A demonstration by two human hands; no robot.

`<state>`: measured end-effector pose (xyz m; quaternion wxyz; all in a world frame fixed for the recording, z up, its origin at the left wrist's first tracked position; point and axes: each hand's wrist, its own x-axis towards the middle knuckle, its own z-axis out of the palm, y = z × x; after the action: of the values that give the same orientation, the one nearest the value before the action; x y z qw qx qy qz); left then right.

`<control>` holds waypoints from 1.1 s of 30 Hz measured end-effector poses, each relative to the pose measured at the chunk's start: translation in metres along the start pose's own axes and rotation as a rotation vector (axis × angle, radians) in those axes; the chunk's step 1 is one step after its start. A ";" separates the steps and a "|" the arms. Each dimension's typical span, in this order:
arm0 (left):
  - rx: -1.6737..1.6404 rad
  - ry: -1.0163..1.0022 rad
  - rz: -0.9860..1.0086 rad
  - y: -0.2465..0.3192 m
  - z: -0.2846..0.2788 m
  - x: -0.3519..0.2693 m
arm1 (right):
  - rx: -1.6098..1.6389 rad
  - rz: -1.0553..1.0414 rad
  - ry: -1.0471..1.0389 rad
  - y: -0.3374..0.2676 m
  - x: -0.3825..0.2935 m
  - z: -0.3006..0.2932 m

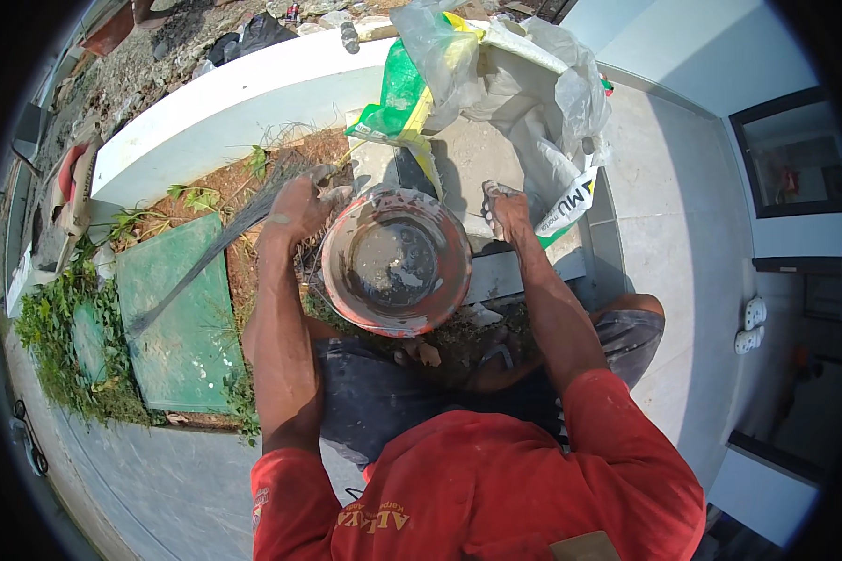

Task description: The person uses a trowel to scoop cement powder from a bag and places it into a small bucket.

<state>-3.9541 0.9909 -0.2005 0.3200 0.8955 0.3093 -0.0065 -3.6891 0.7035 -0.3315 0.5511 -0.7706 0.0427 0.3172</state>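
Observation:
A reddish bucket (456, 228) with a mortar-smeared rim stands before me. Wet grey mortar (386, 263) lies in its bottom. At the rim's upper left is my left hand (309, 203), thumb and fingers apart with nothing between them. A bundle of thin grey strands (217, 245) runs behind that hand, apparently not gripped. To the right of the bucket, my right hand (506, 209) has curled fingers beside an open mortar bag (565, 207); whether anything is inside them is hidden. Dry grey powder (480, 165) fills the bag's mouth. Both hands are dusted with grey.
A hammer (351, 36) lies on the low white wall (238, 98). Clear plastic (438, 56) drapes over the bag. A green panel (175, 315) rests among plants (63, 343) at left. White clogs (751, 326) sit on the tiled floor (673, 231) at right.

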 end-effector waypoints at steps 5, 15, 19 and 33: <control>0.012 0.028 0.044 0.002 0.000 -0.003 | -0.004 -0.015 -0.046 -0.007 -0.023 -0.014; -0.017 -0.060 0.007 0.007 -0.002 0.005 | -0.124 -0.022 -0.066 -0.031 -0.064 -0.046; 0.059 -0.012 -0.005 0.009 -0.005 0.003 | -0.109 -0.045 -0.087 -0.043 -0.086 -0.062; 0.048 0.015 -0.041 -0.021 0.000 0.012 | -0.324 0.113 -0.542 -0.083 -0.214 -0.050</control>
<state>-3.9564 1.0101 -0.2147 0.2958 0.8964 0.3298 -0.0136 -3.8020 0.6310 -0.1391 0.3942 -0.7320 -0.1140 0.5439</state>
